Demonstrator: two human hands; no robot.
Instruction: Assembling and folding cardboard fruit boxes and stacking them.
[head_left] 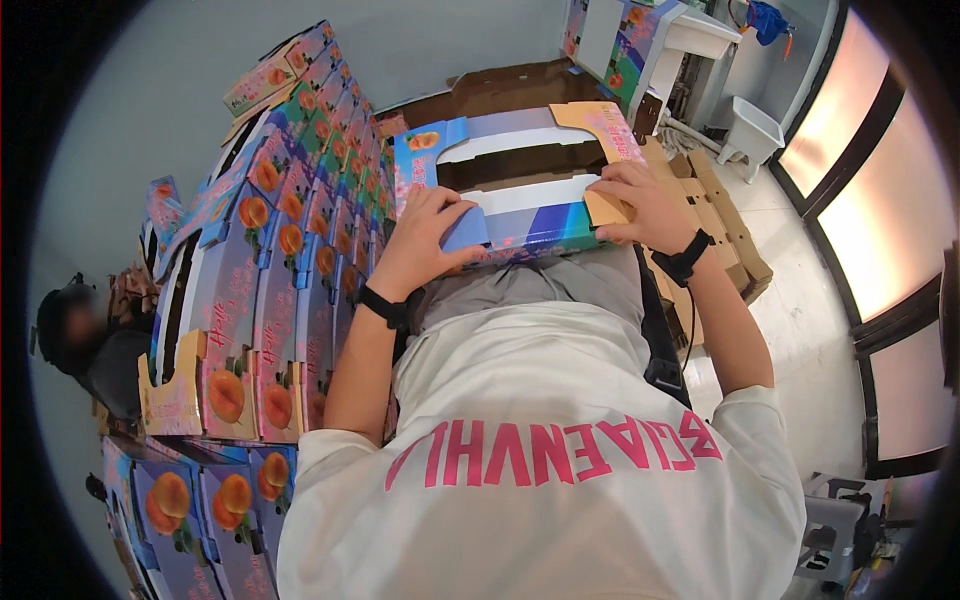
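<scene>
A printed cardboard fruit box (520,222) in blue, purple and yellow rests at my lap. Its top has a wide cut-out, through which the brown inside shows. My left hand (425,238) grips the near left corner by a blue flap, fingers on top and thumb along the near side. At the near right corner, my right hand (648,205) is closed over a yellow-orange flap, its thumb on the near edge. The box's underside is hidden from view.
Several similar boxes (235,300) are stacked high on my left, with more boxes (175,505) below. Flattened brown cardboard (715,215) lies at the right. A white basin (752,130) stands farther back, and a person (95,345) is at the far left.
</scene>
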